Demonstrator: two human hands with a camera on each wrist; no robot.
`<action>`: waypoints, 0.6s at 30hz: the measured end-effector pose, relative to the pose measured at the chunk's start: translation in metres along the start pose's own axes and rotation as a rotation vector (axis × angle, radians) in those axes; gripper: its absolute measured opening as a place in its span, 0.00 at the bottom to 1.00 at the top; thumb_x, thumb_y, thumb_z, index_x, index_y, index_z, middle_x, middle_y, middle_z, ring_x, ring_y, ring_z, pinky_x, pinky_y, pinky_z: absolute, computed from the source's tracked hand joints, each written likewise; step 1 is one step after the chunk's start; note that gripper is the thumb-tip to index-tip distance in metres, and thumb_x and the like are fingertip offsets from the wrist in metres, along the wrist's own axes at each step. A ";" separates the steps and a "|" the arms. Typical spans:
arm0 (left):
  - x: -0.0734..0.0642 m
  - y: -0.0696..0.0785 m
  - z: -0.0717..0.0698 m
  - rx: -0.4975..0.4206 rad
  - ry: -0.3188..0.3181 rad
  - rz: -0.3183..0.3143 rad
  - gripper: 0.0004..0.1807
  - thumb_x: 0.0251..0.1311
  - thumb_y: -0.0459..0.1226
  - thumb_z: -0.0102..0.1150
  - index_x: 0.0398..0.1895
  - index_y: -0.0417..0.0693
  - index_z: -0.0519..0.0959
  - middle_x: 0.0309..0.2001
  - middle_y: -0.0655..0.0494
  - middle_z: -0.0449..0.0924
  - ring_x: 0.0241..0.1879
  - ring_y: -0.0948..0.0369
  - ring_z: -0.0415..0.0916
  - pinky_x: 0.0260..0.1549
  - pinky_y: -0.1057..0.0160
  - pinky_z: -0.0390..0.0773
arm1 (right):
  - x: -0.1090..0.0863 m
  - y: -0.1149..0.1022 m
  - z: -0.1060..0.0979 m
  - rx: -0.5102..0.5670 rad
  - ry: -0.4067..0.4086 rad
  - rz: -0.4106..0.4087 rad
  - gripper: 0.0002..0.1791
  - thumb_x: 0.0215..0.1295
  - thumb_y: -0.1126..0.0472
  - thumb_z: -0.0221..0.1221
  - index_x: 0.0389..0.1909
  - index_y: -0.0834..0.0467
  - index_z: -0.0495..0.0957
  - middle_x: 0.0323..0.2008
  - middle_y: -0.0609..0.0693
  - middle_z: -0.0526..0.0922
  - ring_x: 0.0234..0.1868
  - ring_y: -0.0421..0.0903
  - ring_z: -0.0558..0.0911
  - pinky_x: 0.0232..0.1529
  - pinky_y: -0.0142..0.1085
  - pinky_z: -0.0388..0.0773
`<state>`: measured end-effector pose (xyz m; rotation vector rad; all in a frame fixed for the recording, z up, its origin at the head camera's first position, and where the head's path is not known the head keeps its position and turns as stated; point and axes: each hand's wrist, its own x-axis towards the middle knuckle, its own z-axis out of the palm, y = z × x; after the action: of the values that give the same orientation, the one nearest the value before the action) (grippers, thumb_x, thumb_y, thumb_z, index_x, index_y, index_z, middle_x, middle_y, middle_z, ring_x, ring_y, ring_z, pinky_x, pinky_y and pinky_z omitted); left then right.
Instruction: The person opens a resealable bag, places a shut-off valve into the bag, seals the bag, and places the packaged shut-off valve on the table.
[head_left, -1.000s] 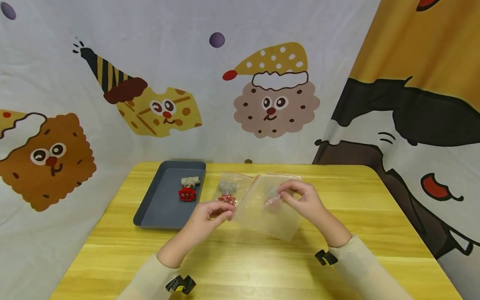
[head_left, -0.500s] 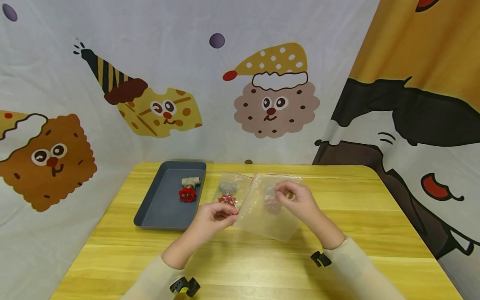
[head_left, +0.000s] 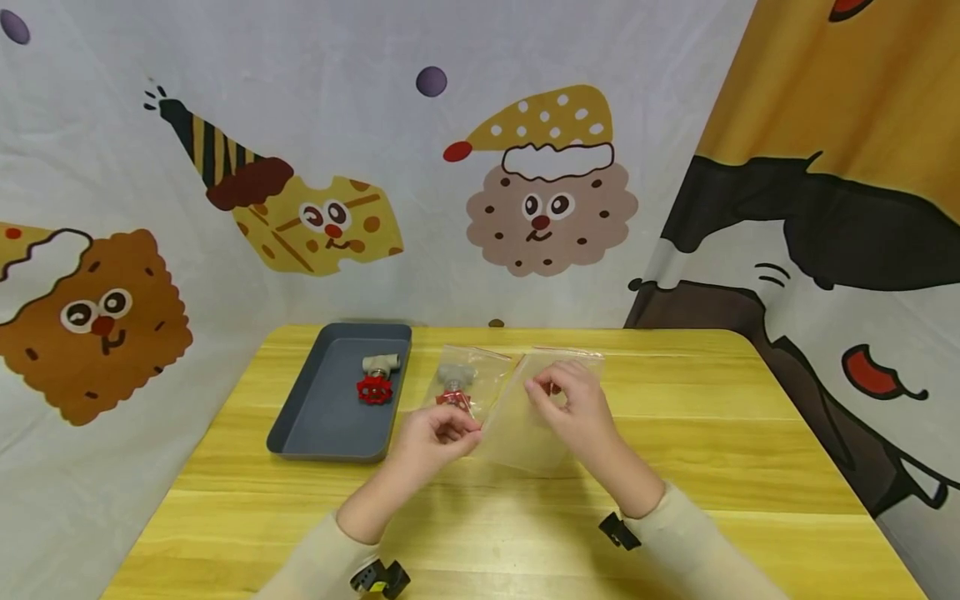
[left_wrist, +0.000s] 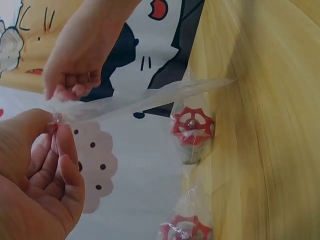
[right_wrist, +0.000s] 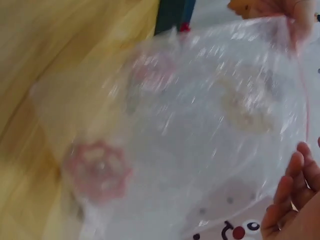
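Observation:
My left hand (head_left: 437, 437) pinches one corner of a clear zip bag (head_left: 517, 433) with a red zip line. The bag hangs over the table between both hands, with nothing visible inside. My right hand (head_left: 573, 408) is beside the zip edge, fingers loosely bent. In the right wrist view its fingertips (right_wrist: 300, 155) are close to the red line, with no grip showing. Beyond the left hand lies a bagged valve (head_left: 455, 387) with a red handwheel. A second bagged valve (left_wrist: 192, 127) shows in the left wrist view; in the head view the right hand and bag hide it.
A grey tray (head_left: 315, 417) stands on the left of the wooden table (head_left: 712, 433). An unbagged valve (head_left: 377, 379) with a red handwheel lies in it. A printed cloth (head_left: 435, 292) hangs behind the table.
My right hand has let go of the bag's edge and moved left, closer to the left hand. The left hand has shifted slightly right, still pinching the zip bag.

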<state>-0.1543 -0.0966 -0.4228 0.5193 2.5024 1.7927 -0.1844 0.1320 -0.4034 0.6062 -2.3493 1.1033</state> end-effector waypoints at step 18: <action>-0.003 0.008 0.011 0.200 0.068 0.055 0.05 0.52 0.33 0.67 0.26 0.52 0.81 0.25 0.64 0.79 0.24 0.70 0.74 0.24 0.70 0.77 | 0.001 -0.014 0.009 0.142 -0.106 0.193 0.08 0.63 0.64 0.58 0.26 0.55 0.81 0.20 0.43 0.74 0.23 0.39 0.70 0.23 0.29 0.68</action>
<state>-0.1471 -0.0855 -0.4194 0.5481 2.7584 1.6123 -0.1798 0.1169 -0.3995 0.5056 -2.4766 1.3637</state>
